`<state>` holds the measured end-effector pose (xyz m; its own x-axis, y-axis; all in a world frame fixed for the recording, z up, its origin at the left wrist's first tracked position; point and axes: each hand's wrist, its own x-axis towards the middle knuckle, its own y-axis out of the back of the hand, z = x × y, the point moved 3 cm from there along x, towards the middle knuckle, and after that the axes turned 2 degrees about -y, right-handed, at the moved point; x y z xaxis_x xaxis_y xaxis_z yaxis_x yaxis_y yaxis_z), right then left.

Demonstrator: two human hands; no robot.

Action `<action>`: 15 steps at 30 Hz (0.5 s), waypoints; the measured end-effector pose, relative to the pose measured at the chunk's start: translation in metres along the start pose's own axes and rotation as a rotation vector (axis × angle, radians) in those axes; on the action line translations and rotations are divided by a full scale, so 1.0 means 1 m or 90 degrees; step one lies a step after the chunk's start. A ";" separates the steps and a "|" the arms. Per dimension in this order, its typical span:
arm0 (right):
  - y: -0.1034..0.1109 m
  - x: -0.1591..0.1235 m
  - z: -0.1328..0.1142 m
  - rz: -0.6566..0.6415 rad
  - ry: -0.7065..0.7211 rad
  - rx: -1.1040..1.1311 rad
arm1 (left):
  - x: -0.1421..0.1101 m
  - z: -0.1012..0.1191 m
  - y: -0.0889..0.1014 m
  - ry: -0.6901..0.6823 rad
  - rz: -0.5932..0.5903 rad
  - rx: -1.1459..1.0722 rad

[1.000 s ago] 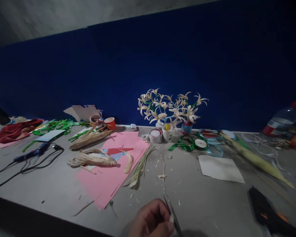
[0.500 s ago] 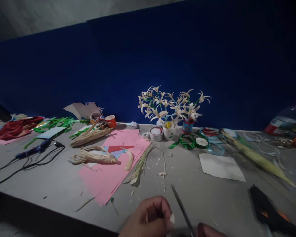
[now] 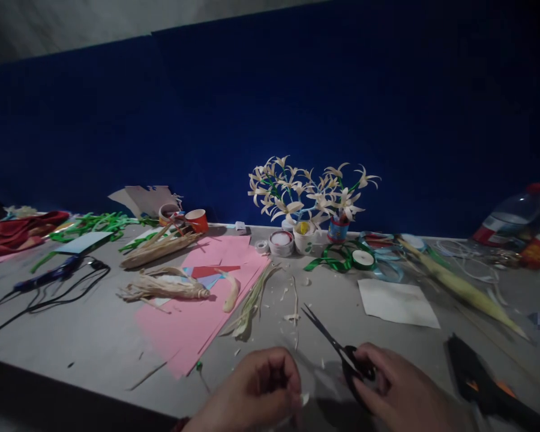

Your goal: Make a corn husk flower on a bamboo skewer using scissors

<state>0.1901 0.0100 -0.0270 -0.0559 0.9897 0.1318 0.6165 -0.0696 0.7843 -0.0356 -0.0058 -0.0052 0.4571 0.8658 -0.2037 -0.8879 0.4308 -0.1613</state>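
A small pale piece (image 3: 305,398) is pinched between the thumb and fingertips of the left hand (image 3: 261,387), near the bottom edge of the view; its long axis cannot be told, as most of it is hidden by the fingers. Just to the right, the scissors (image 3: 326,330) are held by the right hand (image 3: 400,387), with the fingers curled about the dark handles. The blades are parted only narrowly, and their tips are pointed forward and to the left, past the pale piece rather than at it. The piece is gripped by the left hand and set apart from the right one; the blades are aimed beyond it, aslant. Farther right, a black tool with orange parts (image 3: 477,375) is seen on the table (image 3: 94,336).

Beyond the hands, a thin stem (image 3: 296,327) is laid lengthwise, pointing away, between green husk strips (image 3: 247,315) and a white sheet (image 3: 398,304). To the left, a dry husk bundle (image 3: 175,287) is rested partly on pink paper (image 3: 198,336). At the back, pale flowers (image 3: 288,209) are stood in front of a blue panel (image 3: 252,108).
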 end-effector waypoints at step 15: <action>-0.011 -0.001 0.005 -0.031 -0.196 0.486 | 0.004 0.020 0.004 -0.161 0.203 -0.291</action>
<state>0.1876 0.0101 -0.0392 0.0534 0.9873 -0.1499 0.9893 -0.0319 0.1422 -0.0380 0.0043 0.0131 0.0972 0.9917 -0.0840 -0.8413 0.0367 -0.5394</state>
